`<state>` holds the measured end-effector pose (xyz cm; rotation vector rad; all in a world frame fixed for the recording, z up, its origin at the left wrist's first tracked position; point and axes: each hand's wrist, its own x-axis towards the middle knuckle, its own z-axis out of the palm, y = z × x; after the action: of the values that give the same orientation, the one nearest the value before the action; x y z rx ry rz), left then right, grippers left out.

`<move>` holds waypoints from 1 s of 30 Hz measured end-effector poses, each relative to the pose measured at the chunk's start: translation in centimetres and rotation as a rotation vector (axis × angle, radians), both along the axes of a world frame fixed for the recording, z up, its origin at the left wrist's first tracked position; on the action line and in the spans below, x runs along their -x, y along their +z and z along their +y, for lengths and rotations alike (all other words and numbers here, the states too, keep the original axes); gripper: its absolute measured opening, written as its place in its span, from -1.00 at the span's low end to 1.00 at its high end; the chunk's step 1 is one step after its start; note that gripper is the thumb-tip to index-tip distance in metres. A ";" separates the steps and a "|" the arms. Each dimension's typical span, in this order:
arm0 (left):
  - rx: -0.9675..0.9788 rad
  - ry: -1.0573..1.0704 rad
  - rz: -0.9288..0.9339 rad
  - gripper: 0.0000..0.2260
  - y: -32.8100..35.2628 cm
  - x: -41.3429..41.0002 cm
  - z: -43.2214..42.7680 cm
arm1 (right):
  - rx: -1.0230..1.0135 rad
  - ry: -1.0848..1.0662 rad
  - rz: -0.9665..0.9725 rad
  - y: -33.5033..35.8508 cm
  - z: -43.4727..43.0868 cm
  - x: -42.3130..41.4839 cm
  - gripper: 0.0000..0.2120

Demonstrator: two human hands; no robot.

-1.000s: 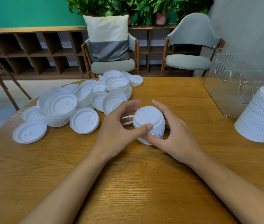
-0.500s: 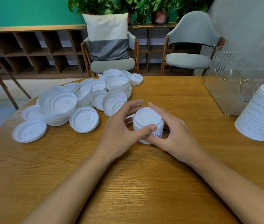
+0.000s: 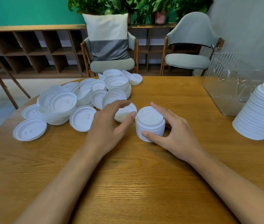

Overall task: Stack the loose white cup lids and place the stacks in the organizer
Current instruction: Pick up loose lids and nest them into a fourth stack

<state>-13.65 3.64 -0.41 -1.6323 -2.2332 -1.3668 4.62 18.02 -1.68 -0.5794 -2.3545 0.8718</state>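
Two hands on white lids right now, seen from the head camera: my left hand (image 3: 110, 125) curls round a single lid (image 3: 125, 112), thumb and fingers pinching its rim. The lid is tilted, just beside the short stack (image 3: 150, 122) that my right hand (image 3: 178, 135) clamps, thumb on the near wall, forefinger over the far edge. That stack stands on the wooden table (image 3: 128, 183), right in front of me. The loose lids (image 3: 60, 104) are heaped to my left, a tall stack (image 3: 260, 113) rises at the right edge, and the clear organizer (image 3: 225, 88) sits behind it, well apart from both hands. My read: this lid goes on top next. What could go wrong? It comes in tilted, catches the top rim instead of nesting, and a push to force it tips the short stack toward my right palm. Squeeze too hard with the right and these thin lids may buckle or fan out. The tall stack looks to lean, so a knock from my right forearm could spill it. Hard to tell whether I hold one lid or two nested, since my fingers cover most of it. The tall stack's right side is cut off by the frame, and the organizer's ribbed walls blur whatever lies inside.
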 end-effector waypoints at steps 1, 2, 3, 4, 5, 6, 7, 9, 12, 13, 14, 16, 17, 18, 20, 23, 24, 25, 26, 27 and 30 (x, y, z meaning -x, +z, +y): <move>0.007 0.036 0.087 -0.71 -0.2 0.5 0.0 | 0.002 -0.014 -0.001 0.0 0.1 0.0 -0.16; 0.038 0.052 0.176 -0.75 -0.6 1.0 0.2 | 0.003 -0.020 -0.002 0.0 0.2 -0.1 -0.16; 0.083 0.058 0.238 -0.75 -0.8 1.2 0.4 | 0.003 -0.022 -0.004 -0.1 0.3 -0.1 -0.16; 0.130 0.066 0.260 -0.72 -1.1 1.4 0.6 | 0.002 -0.023 -0.005 -0.1 0.4 -0.2 -0.16; 0.166 0.078 0.255 -0.67 -1.2 1.5 0.7 | 0.001 -0.024 -0.006 -0.1 0.4 -0.1 -0.16; 0.179 0.086 0.245 -0.65 -1.3 1.7 0.8 | 0.000 -0.025 -0.007 -0.1 0.4 -0.1 -0.16; 0.179 0.093 0.241 -0.68 -1.5 1.8 0.9 | 0.001 -0.024 -0.008 -0.1 0.4 -0.1 -0.16; 0.179 0.094 0.256 -0.82 -1.7 1.9 1.0 | 0.002 -0.022 -0.014 -0.1 0.4 -0.1 -0.16; 0.168 0.078 0.277 -0.96 -1.7 1.6 1.1 | -0.003 -0.023 -0.014 0.0 0.4 -0.1 -0.17; 0.159 0.074 0.263 -0.96 -1.6 1.5 1.1 | -0.002 -0.022 -0.014 0.0 0.4 -0.1 -0.17; 0.146 0.068 0.245 -0.96 -1.5 1.5 1.1 | -0.001 -0.021 -0.013 0.0 0.5 -0.1 -0.17; 0.141 0.054 0.213 -0.93 -1.4 1.3 1.1 | 0.000 -0.020 -0.010 0.0 0.5 -0.1 -0.17; 0.144 0.049 0.196 -0.91 -1.4 1.2 1.1 | 0.000 -0.020 -0.010 0.0 0.5 -0.2 -0.17; 0.147 0.046 0.174 -0.88 -1.4 1.2 1.1 | 0.002 -0.021 -0.009 0.0 0.4 -0.1 -0.17; 0.147 0.050 0.118 -0.82 -1.4 1.2 1.1 | 0.010 -0.022 -0.011 0.0 0.4 -0.2 -0.17; 0.077 0.072 0.008 -0.77 -0.9 1.0 1.0 | 0.011 -0.023 -0.012 0.0 0.5 -0.2 -0.17; 0.035 0.085 -0.039 -0.76 -0.7 0.8 0.9 | 0.011 -0.023 -0.011 -0.1 0.5 -0.1 -0.17; -0.004 0.101 -0.089 -0.75 -0.4 0.6 0.7 | 0.011 -0.022 -0.011 -0.1 0.5 -0.1 -0.17; -0.030 0.121 -0.137 -0.74 -0.2 0.4 0.6 | 0.011 -0.021 -0.011 -0.1 0.4 -0.1 -0.17; -0.045 0.139 -0.185 -0.73 0.1 0.3 0.5 | 0.013 -0.020 -0.008 -0.1 0.4 -0.1 -0.17; -0.102 0.142 -0.359 -0.80 0.9 -0.1 0.3 | 0.026 -0.021 0.017 -0.1 0.2 0.0 -0.18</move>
<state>-13.57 3.96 0.49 -1.2509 -2.3553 -1.8193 4.60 18.20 -1.76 -0.6039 -2.3210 0.8963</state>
